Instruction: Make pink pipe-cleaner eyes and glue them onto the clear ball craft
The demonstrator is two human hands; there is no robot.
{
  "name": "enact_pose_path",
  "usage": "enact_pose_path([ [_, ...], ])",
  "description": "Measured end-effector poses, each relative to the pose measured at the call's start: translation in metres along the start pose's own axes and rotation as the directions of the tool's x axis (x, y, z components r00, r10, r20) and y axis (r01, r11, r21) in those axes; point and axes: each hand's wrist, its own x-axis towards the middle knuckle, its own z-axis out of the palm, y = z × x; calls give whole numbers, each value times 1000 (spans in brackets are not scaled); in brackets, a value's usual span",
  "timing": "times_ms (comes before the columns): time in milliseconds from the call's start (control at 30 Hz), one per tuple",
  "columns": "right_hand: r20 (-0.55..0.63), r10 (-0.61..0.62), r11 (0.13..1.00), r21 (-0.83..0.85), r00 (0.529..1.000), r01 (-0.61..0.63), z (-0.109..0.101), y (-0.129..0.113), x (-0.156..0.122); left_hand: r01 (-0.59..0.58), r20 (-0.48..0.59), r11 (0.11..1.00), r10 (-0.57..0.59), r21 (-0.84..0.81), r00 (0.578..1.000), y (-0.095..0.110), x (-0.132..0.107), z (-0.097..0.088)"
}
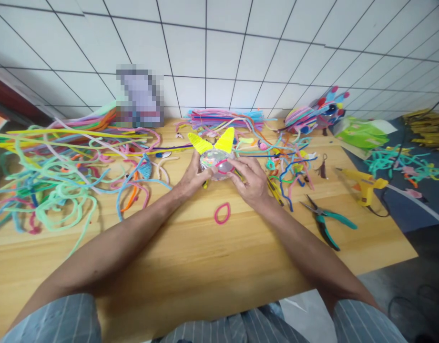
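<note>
Both of my hands hold a clear plastic ball (216, 162) wrapped in coloured pipe cleaners, just above the wooden table (190, 257). Two yellow pointed ears (215, 140) stick up from its top. My left hand (192, 179) grips the ball's left side with fingers closed on it. My right hand (248, 177) pinches its right side, where a pink pipe cleaner runs round the ball. A small pink pipe-cleaner loop (222, 212) lies on the table right below my hands.
Loose pipe cleaners (62, 176) cover the table's left side, and a bundle (224, 118) lies along the tiled wall. Teal-handled pliers (324, 220) and a yellow glue gun (364, 183) lie to the right. A finished colourful ball figure (317, 113) stands at the back right.
</note>
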Motion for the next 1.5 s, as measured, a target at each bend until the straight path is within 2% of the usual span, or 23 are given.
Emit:
enact_pose_path([
  [233,14,21,1000,11,1000,-21,4,2,-4,18,-4,1000,-18,25,1000,-6,2,-1],
  [433,-33,-17,999,36,999,19,5,2,-4,23,-6,999,-23,44,1000,-6,1,0],
  [867,13,25,999,34,1000,-26,5,4,-5,3,17,1000,-3,31,1000,-9,3,-5],
  [1133,-23,-11,1000,11,1000,11,7,5,-6,24,25,1000,-24,0,999,-2,4,-2],
  [1300,26,14,999,40,1000,-15,5,5,-6,30,33,1000,-30,3,999,-1,3,-2],
  [1500,41,26,1000,-1,999,-26,4,5,-6,5,43,1000,-6,6,999,-1,5,-2],
])
